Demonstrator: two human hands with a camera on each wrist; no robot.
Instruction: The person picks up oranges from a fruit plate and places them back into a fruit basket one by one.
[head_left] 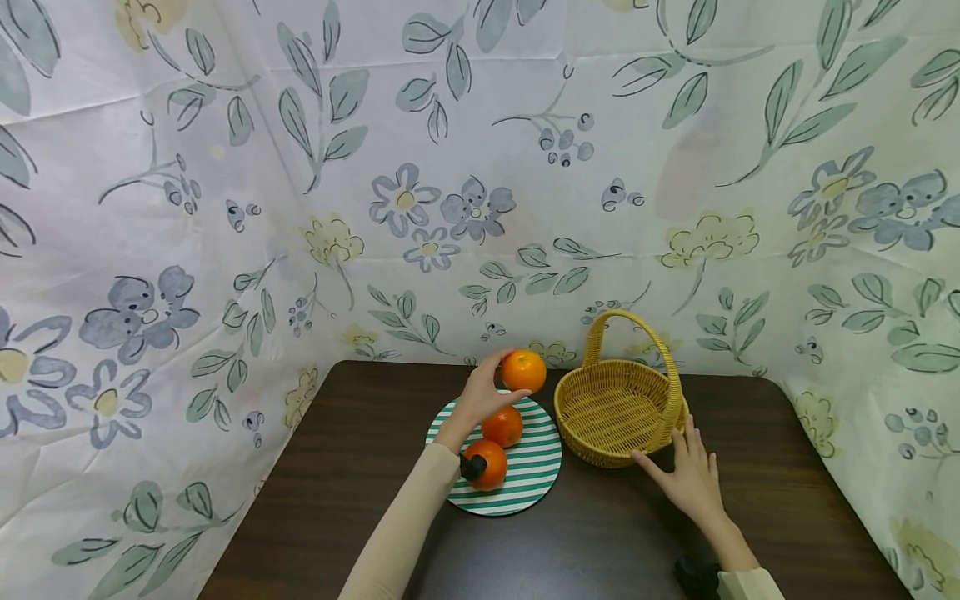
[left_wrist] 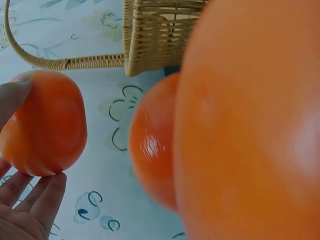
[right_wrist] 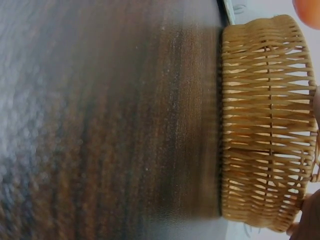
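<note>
My left hand (head_left: pixel 482 398) holds an orange (head_left: pixel 523 371) between thumb and fingers, raised above the far side of a round green-and-white striped plate (head_left: pixel 536 471). Two more oranges, one farther back (head_left: pixel 504 426) and one nearer (head_left: pixel 492 468), lie on the plate; they loom large in the left wrist view. Right of the plate stands a yellow wicker basket (head_left: pixel 611 408) with a tall arched handle, its visible floor bare. My right hand (head_left: pixel 690 475) rests at the basket's near right side, fingers spread and fairly straight, thumb at the front wall.
All of this is on a dark brown wooden table (head_left: pixel 600 533). A pale cloth (head_left: pixel 465 167) printed with leaves and flowers hangs behind and along both sides. Dark wrist cameras sit on both forearms; the left one (head_left: pixel 472 467) partly covers the nearer orange.
</note>
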